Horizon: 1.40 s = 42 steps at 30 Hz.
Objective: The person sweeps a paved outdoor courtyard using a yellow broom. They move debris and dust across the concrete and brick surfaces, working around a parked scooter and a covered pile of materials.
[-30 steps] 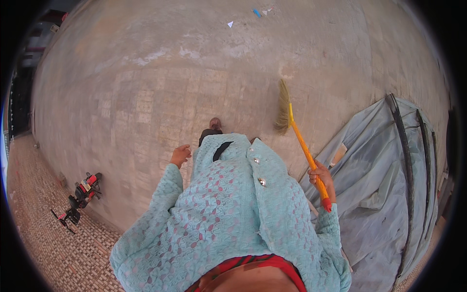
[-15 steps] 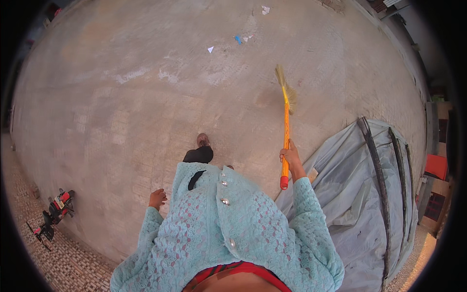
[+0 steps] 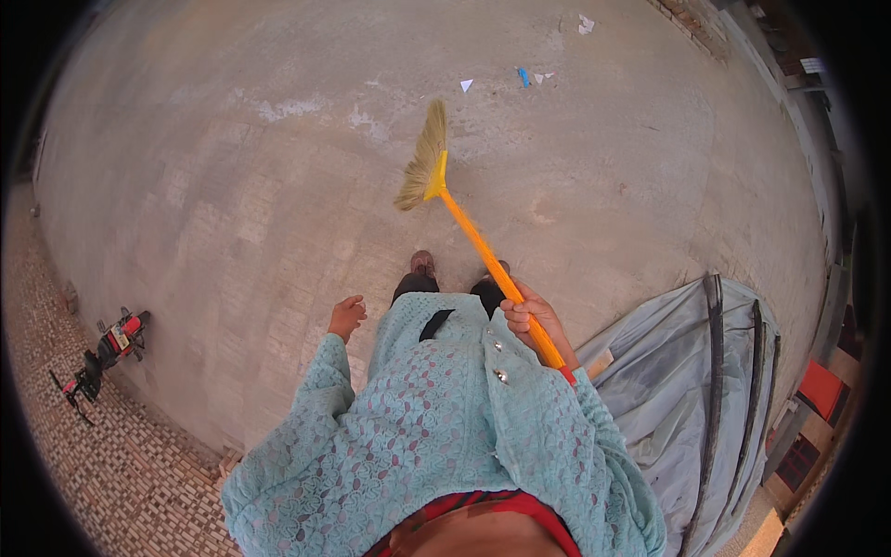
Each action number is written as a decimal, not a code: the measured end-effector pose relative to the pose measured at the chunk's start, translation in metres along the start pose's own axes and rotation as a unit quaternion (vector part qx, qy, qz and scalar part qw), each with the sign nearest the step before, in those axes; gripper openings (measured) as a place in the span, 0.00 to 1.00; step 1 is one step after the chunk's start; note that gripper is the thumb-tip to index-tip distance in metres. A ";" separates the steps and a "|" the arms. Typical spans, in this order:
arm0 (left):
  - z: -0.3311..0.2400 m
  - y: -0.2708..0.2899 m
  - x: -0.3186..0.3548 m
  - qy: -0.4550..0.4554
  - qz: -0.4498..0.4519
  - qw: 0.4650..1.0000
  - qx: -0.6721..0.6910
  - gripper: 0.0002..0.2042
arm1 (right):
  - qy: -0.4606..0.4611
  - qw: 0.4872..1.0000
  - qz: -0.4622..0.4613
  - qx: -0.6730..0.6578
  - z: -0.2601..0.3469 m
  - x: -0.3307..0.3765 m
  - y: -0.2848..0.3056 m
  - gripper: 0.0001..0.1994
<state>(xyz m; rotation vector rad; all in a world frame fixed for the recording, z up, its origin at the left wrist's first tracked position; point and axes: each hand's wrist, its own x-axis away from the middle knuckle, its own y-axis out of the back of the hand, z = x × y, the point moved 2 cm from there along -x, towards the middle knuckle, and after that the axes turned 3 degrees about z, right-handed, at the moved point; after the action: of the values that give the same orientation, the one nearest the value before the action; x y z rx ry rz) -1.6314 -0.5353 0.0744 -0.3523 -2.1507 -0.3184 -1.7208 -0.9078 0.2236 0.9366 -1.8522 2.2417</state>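
My right hand (image 3: 531,320) is wrapped round the lower part of an orange broom handle, close to its red end cap. The broom (image 3: 478,241) slants up and to the left from my fist. Its yellow collar and fanned straw bristles are ahead of my feet, over the concrete ground (image 3: 306,195). Whether the bristles touch the ground I cannot tell. My left hand (image 3: 348,317) is held out beside my light blue lace top, empty, with its fingers loosely bent and apart.
Scraps of white paper (image 3: 466,85) and a blue scrap (image 3: 523,77) lie ahead. At my right spreads a grey plastic sheet (image 3: 650,390) with dark poles (image 3: 713,371) across it. A red and black motorcycle (image 3: 109,348) stands far left, by patterned tiling (image 3: 139,464).
The broom head has swung left, from ahead of my right hand to ahead of my feet. Both my hands have moved, and my view has shifted left, with both shoes now showing.
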 end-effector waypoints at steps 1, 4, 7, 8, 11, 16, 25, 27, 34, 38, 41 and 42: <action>-0.004 0.002 0.006 -0.004 -0.010 1.000 -0.005 0.20 | -0.025 1.000 0.006 0.002 -0.002 -0.018 0.000 0.31; -0.011 0.007 0.024 -0.031 -0.046 0.998 0.032 0.21 | -0.063 0.998 -0.010 0.017 0.013 -0.061 0.036 0.21; -0.005 0.002 0.066 -0.025 -0.101 0.992 0.078 0.21 | -0.070 0.997 -0.031 -0.018 0.040 -0.076 0.072 0.13; 0.003 0.000 0.081 -0.009 -0.109 0.990 0.083 0.21 | -0.065 0.997 -0.037 -0.030 0.056 -0.075 0.078 0.10; 0.036 -0.005 0.094 0.049 -0.110 0.988 0.099 0.18 | -0.017 0.993 -0.064 -0.096 0.108 -0.047 0.093 0.09; 0.083 -0.007 0.072 0.018 -0.061 0.998 -0.004 0.18 | 0.058 0.987 -0.141 -0.050 0.172 0.031 0.092 0.06; -0.015 -0.044 0.050 -0.012 -0.092 0.984 0.150 0.19 | 0.203 0.961 -0.171 0.084 0.175 0.028 0.022 0.13; -0.005 -0.044 0.048 -0.005 -0.099 0.985 0.143 0.19 | 0.182 0.972 -0.105 0.104 0.162 0.023 -0.001 0.17; 0.014 -0.037 0.076 0.054 -0.127 0.981 0.138 0.16 | 0.005 0.997 0.039 -0.070 0.132 -0.033 -0.026 0.04; 0.021 -0.028 0.081 0.045 -0.162 0.974 0.150 0.15 | -0.072 0.993 0.050 -0.077 0.123 -0.108 -0.021 0.04; 0.016 -0.029 0.086 0.048 -0.164 0.967 0.187 0.16 | -0.137 0.987 0.011 -0.085 0.117 -0.159 0.009 0.04; 0.014 -0.032 0.088 0.040 -0.168 0.967 0.188 0.16 | -0.154 0.981 -0.031 -0.110 0.116 -0.163 0.011 0.04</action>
<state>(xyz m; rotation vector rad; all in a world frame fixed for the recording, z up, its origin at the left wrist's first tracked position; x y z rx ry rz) -1.7020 -0.5485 0.1366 0.2413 -2.1300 -0.1056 -1.5477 -0.9662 0.1416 1.3395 -2.1033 1.8924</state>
